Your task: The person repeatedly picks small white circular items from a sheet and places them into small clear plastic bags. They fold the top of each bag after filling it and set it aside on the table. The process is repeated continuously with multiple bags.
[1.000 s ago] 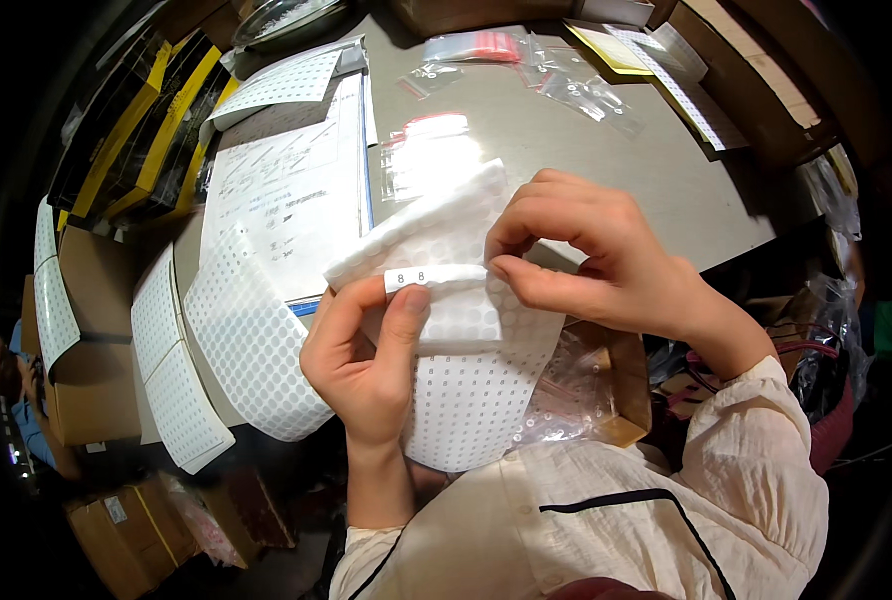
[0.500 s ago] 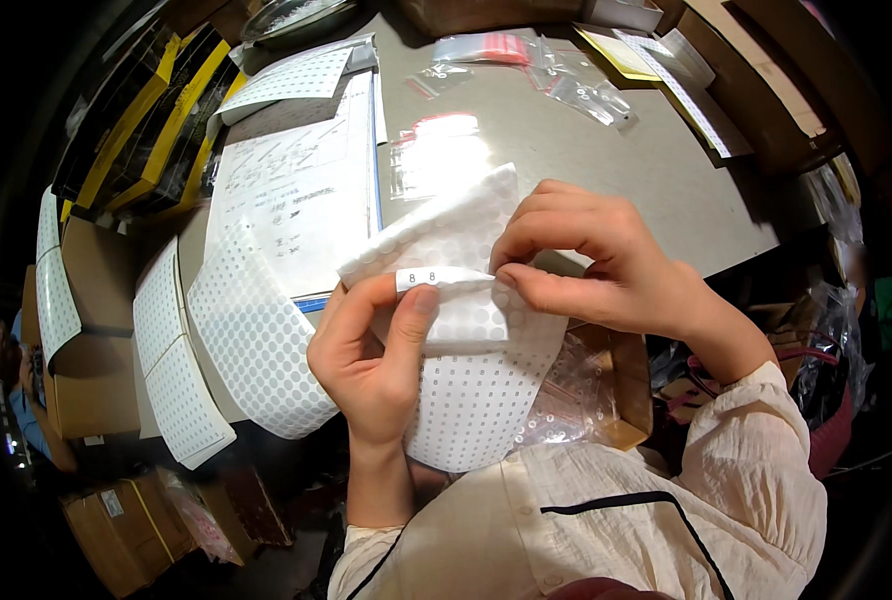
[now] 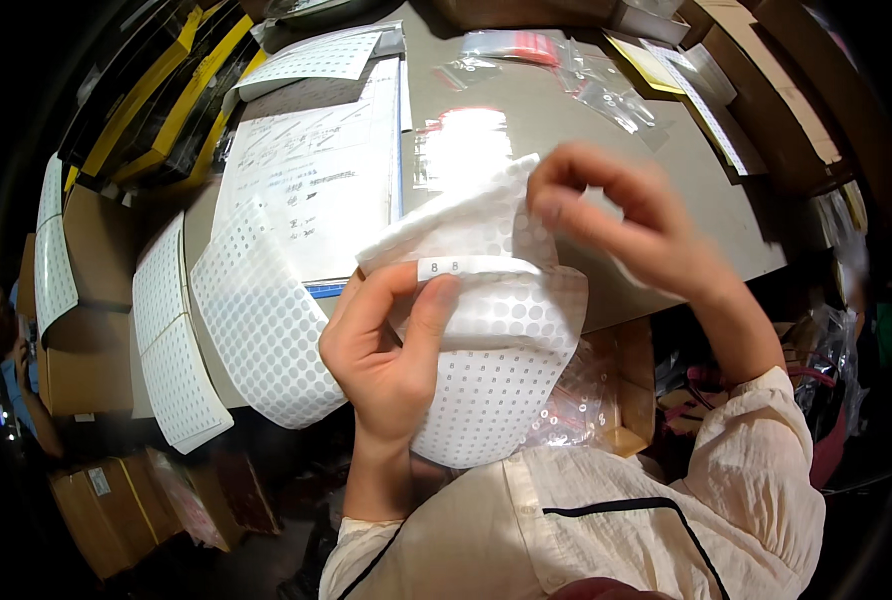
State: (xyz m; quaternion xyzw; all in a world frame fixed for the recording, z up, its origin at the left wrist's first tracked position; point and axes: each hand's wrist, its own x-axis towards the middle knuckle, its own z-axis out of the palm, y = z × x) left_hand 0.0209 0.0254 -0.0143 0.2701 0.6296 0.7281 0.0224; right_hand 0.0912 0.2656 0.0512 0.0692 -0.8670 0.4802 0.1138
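Note:
My left hand [image 3: 381,375] pinches a white sheet of round stickers [image 3: 486,400] between thumb and fingers. The sheet is folded over at the grip, where a narrow strip with printed marks shows; its lower part hangs toward my lap. Just beyond the sheet's upper right, my right hand [image 3: 631,215] is raised and blurred, fingers curled and thumb against the fingertips. Whatever those fingertips hold is too small to make out. Another sticker sheet [image 3: 266,330] with grey dots lies to the left of my left hand. Small glossy plastic bags [image 3: 461,150] lie on the table beyond the sheet.
Written papers on a blue-edged board [image 3: 306,190] lie at the left, near more sticker sheets [image 3: 178,340]. Zip bags [image 3: 511,48] and small bags with stickers [image 3: 616,110] sit at the back. An open cardboard box [image 3: 634,375] with small clear bags [image 3: 571,405] stands by my lap.
My right hand has come off the folded edge of the sheet and moved up and to the right. My left hand keeps its grip on the sheet.

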